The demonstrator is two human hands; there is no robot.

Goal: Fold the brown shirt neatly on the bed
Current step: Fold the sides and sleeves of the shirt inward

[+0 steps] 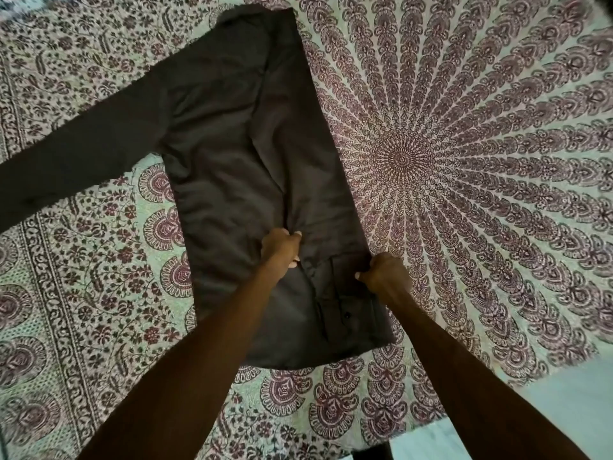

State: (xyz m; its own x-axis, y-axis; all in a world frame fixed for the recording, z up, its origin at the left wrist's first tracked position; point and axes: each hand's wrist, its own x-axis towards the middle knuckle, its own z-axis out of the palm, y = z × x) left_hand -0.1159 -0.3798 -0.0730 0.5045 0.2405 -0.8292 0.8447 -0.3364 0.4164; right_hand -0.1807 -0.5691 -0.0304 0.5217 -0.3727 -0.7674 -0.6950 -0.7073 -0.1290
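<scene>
Looking down on a brown shirt [232, 154] spread across the patterned bedspread [464, 161], left of centre, collar [232, 14] toward 12 o'clock and hem toward 6. Folded in along the 3 o'clock side to a straight edge, with the folded sleeve laid down that panel and its buttoned cuff [345, 313] near 5 o'clock. Not yet folded: the outstretched sleeve [83, 154], reaching toward 9 o'clock.

Pinching a small ridge of cloth with the left hand [281, 249], fingers curled tight, low on the body near the centre line. Gripping the folded edge just above the cuff with the right hand [386, 273], thumb and fingers closed on it.

Probably light, thin, limp woven cloth: no holding of shape, easy wrinkling, some sliding over the sheet. Best taken at seams, shoulder and cuff, two points at once, lifted low, then smoothed flat.
</scene>
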